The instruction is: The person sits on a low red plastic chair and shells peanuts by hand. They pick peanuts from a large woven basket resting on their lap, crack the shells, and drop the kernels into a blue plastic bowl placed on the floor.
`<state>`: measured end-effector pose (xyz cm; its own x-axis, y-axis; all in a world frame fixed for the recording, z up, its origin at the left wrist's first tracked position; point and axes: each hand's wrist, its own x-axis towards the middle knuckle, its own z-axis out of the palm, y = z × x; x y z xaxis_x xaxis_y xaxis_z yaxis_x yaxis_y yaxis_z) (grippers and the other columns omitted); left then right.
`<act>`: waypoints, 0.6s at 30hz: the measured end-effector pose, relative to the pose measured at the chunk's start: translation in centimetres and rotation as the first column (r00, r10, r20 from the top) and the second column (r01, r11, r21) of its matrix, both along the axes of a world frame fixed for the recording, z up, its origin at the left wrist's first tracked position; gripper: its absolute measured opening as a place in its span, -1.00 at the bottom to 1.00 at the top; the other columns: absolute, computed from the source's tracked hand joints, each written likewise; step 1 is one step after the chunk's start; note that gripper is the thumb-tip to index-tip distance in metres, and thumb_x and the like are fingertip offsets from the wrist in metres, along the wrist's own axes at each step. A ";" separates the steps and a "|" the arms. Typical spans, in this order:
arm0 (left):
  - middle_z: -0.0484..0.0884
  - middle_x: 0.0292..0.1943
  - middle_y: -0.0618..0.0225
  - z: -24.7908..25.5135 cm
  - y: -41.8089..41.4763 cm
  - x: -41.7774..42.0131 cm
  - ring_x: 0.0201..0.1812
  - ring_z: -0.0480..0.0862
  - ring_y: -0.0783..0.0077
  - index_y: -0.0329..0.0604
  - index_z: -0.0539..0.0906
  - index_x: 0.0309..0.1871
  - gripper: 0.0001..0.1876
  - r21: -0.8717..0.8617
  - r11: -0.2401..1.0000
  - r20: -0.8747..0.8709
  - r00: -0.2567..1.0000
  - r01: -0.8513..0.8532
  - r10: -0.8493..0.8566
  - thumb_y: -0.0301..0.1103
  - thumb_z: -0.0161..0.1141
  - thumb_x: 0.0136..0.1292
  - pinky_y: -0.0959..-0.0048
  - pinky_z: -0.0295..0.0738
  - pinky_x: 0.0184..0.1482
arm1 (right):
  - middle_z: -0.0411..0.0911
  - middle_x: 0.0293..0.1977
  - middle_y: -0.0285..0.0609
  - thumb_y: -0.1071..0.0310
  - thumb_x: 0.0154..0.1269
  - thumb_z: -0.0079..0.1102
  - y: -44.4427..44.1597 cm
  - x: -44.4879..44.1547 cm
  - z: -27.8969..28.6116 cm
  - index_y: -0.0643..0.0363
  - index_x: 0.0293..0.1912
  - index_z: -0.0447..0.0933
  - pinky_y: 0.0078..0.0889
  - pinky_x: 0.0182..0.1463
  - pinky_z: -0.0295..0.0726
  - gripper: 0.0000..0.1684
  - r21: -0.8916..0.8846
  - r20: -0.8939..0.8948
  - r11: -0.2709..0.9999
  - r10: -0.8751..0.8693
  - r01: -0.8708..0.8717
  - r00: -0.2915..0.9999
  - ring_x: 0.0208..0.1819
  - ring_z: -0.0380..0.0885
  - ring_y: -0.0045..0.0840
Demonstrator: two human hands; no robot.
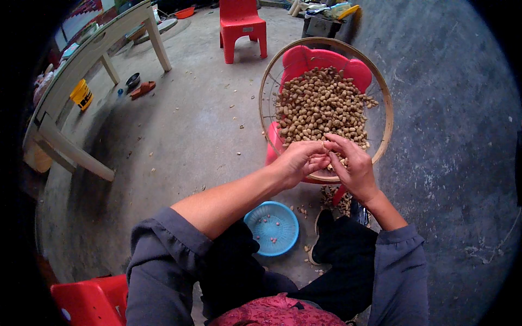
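Observation:
My left hand [299, 161] and my right hand [351, 165] meet at the fingertips over the near rim of a round, wood-rimmed sieve basket [386, 122]. Between the fingertips is a small pale thing, apparently a peanut [325, 143], mostly hidden by the fingers. A heap of unshelled peanuts [322, 106] fills the middle of the basket. The basket rests on a red plastic chair [299, 59]. Below my left forearm, a blue plastic sieve [272, 244] on the floor holds several pinkish peanut kernels [273, 240].
Broken shells [344, 203] litter the concrete floor beneath the basket, near my shoe [315, 250]. Another red chair [242, 30] stands farther off. At left are a pale wooden table [157, 45], a yellow bucket [81, 95], a dark bowl [133, 80] and a brown slipper [142, 90].

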<state>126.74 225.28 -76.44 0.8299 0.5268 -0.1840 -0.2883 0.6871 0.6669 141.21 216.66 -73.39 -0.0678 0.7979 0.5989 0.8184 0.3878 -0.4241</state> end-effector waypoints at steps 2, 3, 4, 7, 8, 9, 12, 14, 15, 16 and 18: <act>0.59 -0.20 0.36 -0.5 0.2 0.0 -0.17 0.59 0.56 -0.30 0.57 -0.06 -0.76 0.000 1.000 0.026 1.000 -0.008 0.008 -0.40 0.19 0.25 0.65 0.57 -0.05 | 0.60 -0.18 -0.08 0.51 0.13 0.19 0.0 -0.2 0.0 0.15 0.07 0.48 -0.30 -0.13 0.58 -0.54 -0.001 -0.021 1.000 -0.002 0.002 1.000 -0.18 0.62 -0.31; 0.59 -0.20 0.36 -0.5 0.2 0.0 -0.17 0.59 0.56 -0.31 0.57 -0.06 -0.76 0.000 1.000 0.038 0.999 -0.009 0.009 -0.41 0.20 0.25 0.65 0.57 -0.05 | 0.60 -0.17 -0.08 0.51 0.12 0.19 0.0 -0.2 0.0 0.15 0.07 0.48 -0.30 -0.13 0.58 -0.54 -0.002 -0.032 1.000 -0.005 0.005 0.999 -0.18 0.62 -0.31; 0.59 -0.20 0.37 -0.5 0.2 0.0 -0.18 0.60 0.57 -0.31 0.57 -0.07 -0.77 0.001 1.000 0.033 0.999 -0.008 0.008 -0.42 0.20 0.24 0.65 0.57 -0.05 | 0.60 -0.17 -0.07 0.51 0.12 0.19 0.1 -0.2 0.1 0.15 0.07 0.48 -0.30 -0.12 0.58 -0.54 -0.004 -0.027 1.000 0.005 -0.005 1.000 -0.18 0.62 -0.31; 0.60 -0.21 0.36 -0.1 0.1 -0.3 -0.23 0.61 0.59 -0.31 0.58 -0.09 -0.78 0.010 1.000 -0.001 1.000 -0.026 0.026 -0.43 0.20 0.23 0.67 0.58 -0.11 | 0.59 -0.15 -0.06 0.51 0.12 0.19 0.2 -0.3 0.1 0.17 0.07 0.48 -0.30 -0.11 0.58 -0.54 0.002 0.013 0.999 0.036 -0.036 0.999 -0.17 0.62 -0.29; 0.62 -0.22 0.35 0.1 0.0 -0.4 -0.26 0.61 0.60 -0.31 0.59 -0.10 -0.79 0.016 0.999 -0.020 0.999 -0.042 0.042 -0.43 0.20 0.23 0.69 0.58 -0.16 | 0.59 -0.14 -0.06 0.51 0.12 0.19 0.2 -0.4 0.2 0.17 0.07 0.48 -0.31 -0.11 0.58 -0.54 0.013 0.046 0.999 0.046 -0.047 0.998 -0.17 0.61 -0.29; 0.63 -0.23 0.34 0.4 -0.2 -0.4 -0.29 0.61 0.60 -0.32 0.60 -0.10 -0.79 0.022 0.998 -0.035 0.998 -0.054 0.055 -0.42 0.20 0.23 0.71 0.58 -0.21 | 0.59 -0.14 -0.05 0.51 0.12 0.19 0.1 -0.4 0.4 0.18 0.07 0.48 -0.31 -0.10 0.58 -0.54 0.023 0.084 0.998 0.052 -0.054 0.995 -0.17 0.61 -0.28; 0.64 -0.25 0.33 0.7 -0.3 -0.3 -0.32 0.60 0.62 -0.32 0.60 -0.11 -0.79 0.017 0.998 -0.035 0.998 -0.055 0.055 -0.42 0.20 0.22 0.72 0.57 -0.23 | 0.59 -0.13 -0.05 0.51 0.13 0.18 -0.1 -0.6 0.7 0.19 0.07 0.47 -0.30 -0.09 0.58 -0.55 0.006 0.085 0.999 0.053 -0.054 0.995 -0.17 0.60 -0.26; 0.63 -0.28 0.35 0.7 -0.3 -0.2 -0.33 0.60 0.62 -0.32 0.61 -0.12 -0.79 0.003 0.999 -0.044 0.998 -0.047 0.047 -0.42 0.20 0.21 0.72 0.58 -0.24 | 0.58 -0.13 -0.05 0.52 0.13 0.17 0.0 -0.5 0.7 0.19 0.08 0.47 -0.30 -0.09 0.58 -0.54 0.020 0.072 0.998 0.060 -0.062 0.996 -0.16 0.61 -0.27; 0.62 -0.30 0.36 0.7 -0.2 -0.1 -0.33 0.59 0.62 -0.33 0.61 -0.13 -0.79 -0.005 0.999 -0.048 0.998 -0.044 0.043 -0.42 0.20 0.21 0.71 0.58 -0.24 | 0.58 -0.13 -0.05 0.52 0.13 0.17 0.0 -0.5 0.7 0.19 0.08 0.47 -0.31 -0.09 0.57 -0.54 0.027 0.065 0.997 0.064 -0.066 0.996 -0.15 0.61 -0.28; 0.61 -0.30 0.38 0.6 -0.1 -0.1 -0.31 0.60 0.62 -0.31 0.59 -0.12 -0.79 0.001 1.000 -0.060 0.998 -0.023 0.024 -0.40 0.19 0.23 0.70 0.59 -0.20 | 0.59 -0.15 -0.06 0.52 0.13 0.17 0.1 -0.4 0.6 0.19 0.08 0.47 -0.31 -0.10 0.58 -0.54 0.023 0.044 0.998 0.062 -0.063 0.997 -0.16 0.61 -0.28; 0.58 -0.30 0.41 0.3 0.2 -0.1 -0.25 0.61 0.61 -0.27 0.57 -0.11 -0.80 0.011 1.000 -0.081 0.997 0.019 -0.018 -0.37 0.17 0.26 0.67 0.62 -0.13 | 0.60 -0.17 -0.07 0.52 0.13 0.17 0.1 -0.2 0.3 0.19 0.08 0.46 -0.32 -0.11 0.58 -0.54 0.016 0.003 0.998 0.054 -0.054 0.999 -0.16 0.62 -0.30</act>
